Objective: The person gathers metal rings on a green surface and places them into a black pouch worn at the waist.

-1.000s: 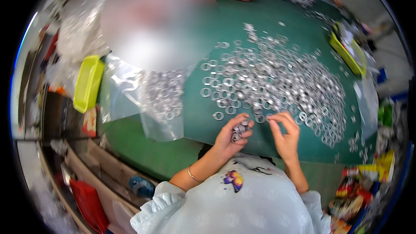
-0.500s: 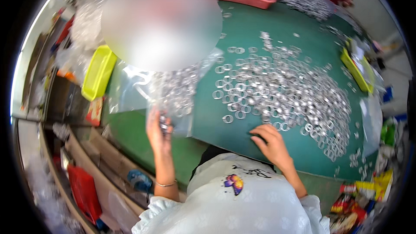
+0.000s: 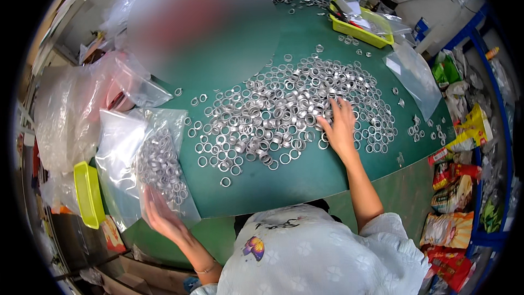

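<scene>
head: hands (image 3: pixel 341 131) near metal rings (image 3: pixel 279 113)

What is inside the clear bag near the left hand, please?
Silvery rings show inside the clear bag; any beneath them are covered, and the left hand hides part of the bag.

Shiny metal is seen in the rings (image 3: pixel 240 146), glossy plastic in the ring-filled bag (image 3: pixel 117 150). The tabletop (image 3: pixel 262 188) is smoothly surfaced.
</scene>
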Demonstrator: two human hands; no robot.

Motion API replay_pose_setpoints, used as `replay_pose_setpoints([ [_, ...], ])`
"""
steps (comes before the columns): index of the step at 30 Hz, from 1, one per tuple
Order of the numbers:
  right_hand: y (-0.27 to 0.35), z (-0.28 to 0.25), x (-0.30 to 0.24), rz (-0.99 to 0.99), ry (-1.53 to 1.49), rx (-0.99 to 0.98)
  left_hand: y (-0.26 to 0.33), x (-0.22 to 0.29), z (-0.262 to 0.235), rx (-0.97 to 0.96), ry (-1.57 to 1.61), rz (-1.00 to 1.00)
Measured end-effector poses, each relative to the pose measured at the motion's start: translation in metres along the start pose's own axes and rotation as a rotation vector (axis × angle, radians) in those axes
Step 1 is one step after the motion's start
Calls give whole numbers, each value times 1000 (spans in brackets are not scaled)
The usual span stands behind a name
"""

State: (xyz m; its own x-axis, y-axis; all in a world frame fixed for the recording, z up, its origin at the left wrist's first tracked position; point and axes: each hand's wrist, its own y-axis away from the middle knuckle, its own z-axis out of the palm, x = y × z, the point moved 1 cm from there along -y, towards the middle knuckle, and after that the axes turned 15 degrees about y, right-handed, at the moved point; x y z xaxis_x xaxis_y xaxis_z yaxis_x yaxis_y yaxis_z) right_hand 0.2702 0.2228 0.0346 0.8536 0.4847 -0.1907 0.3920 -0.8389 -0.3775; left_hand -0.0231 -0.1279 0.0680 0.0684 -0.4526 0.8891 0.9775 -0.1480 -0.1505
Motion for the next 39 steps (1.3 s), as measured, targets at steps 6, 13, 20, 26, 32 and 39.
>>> replay_pose_setpoints([
  [6, 19, 5, -43, -211, 43, -21, 82, -23, 20, 37, -471, 742],
  [13, 50, -4, -80, -420, -252, -151, 97, -60, 90, -871, -871, 148],
  [20, 50, -19, -74, -501, -509, -180, 93, -92, 115, -926, -1098, 253],
  [26, -28, -7, 1, -102, 0, 177, 92, -97, 114, -873, -1003, 233],
  [32, -3, 16, -22, -183, -86, -134, 97, -86, 122, -757, -806, 452],
  [39, 44, -13, -46, -434, -223, -210, 114, -93, 193, -1237, -918, 380],
])
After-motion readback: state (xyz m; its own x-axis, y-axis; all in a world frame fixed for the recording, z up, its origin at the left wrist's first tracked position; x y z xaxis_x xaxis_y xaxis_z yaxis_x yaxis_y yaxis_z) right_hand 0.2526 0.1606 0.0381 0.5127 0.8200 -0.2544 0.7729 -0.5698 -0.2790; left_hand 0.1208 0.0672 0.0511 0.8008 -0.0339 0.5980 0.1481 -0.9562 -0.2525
